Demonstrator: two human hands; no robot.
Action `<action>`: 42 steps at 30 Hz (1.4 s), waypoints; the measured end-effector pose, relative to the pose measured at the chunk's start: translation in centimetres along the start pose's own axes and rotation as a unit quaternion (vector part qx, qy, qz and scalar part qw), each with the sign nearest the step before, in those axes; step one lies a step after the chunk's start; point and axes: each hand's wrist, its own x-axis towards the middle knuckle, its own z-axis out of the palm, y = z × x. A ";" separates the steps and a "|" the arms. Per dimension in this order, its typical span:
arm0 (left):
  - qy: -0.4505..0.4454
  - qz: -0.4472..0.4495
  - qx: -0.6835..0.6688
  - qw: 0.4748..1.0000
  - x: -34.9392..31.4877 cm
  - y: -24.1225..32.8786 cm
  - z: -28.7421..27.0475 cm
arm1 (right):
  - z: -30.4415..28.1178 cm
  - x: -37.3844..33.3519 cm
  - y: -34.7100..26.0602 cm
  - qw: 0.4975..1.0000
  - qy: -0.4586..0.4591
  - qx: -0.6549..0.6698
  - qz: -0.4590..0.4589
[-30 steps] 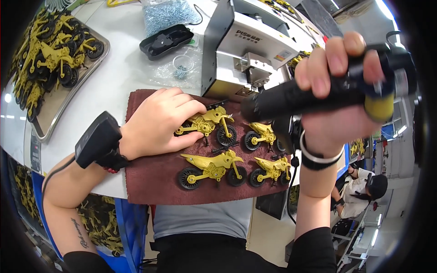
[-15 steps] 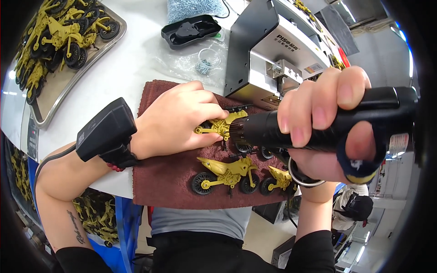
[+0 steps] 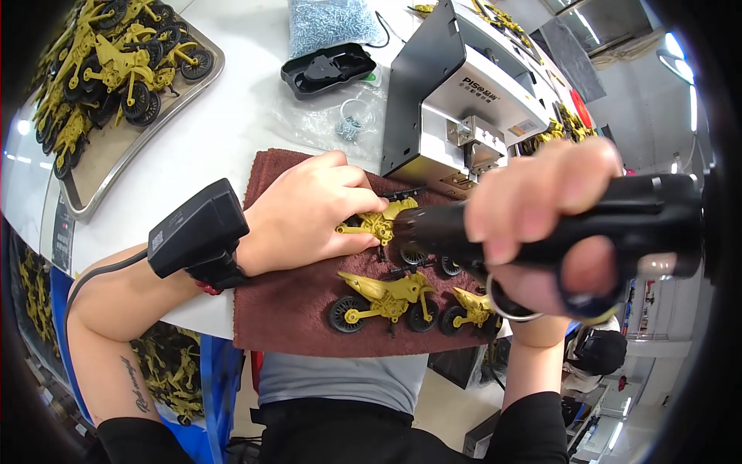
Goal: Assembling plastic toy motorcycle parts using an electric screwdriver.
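Clearly, the left hand has its fingers around a yellow toy motorbike on a brown towel at the centre of the frame. Right of centre, the right hand wraps its fingers round a black handheld tool, whose front end overlaps the motorbike; whether they touch, I cannot tell.

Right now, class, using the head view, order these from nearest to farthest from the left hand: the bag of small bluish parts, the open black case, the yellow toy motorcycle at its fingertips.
From the left hand:
1. Yellow toy motorcycle: between thumb and fingers.
2. Open black case: beyond the towel.
3. Bag of small bluish parts: behind the case, top edge.
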 end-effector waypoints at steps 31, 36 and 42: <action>-0.002 0.003 -0.004 1.000 0.7 0.7 -0.2 | -2.8 0.9 0.4 0.993 0.005 0.102 -0.052; -0.003 0.002 0.004 1.000 0.7 0.6 -0.1 | -2.7 1.3 1.4 0.998 -0.031 0.025 -0.056; 0.002 -0.003 -0.003 1.000 0.7 0.8 -0.2 | -2.0 1.5 1.5 0.997 -0.053 0.017 -0.055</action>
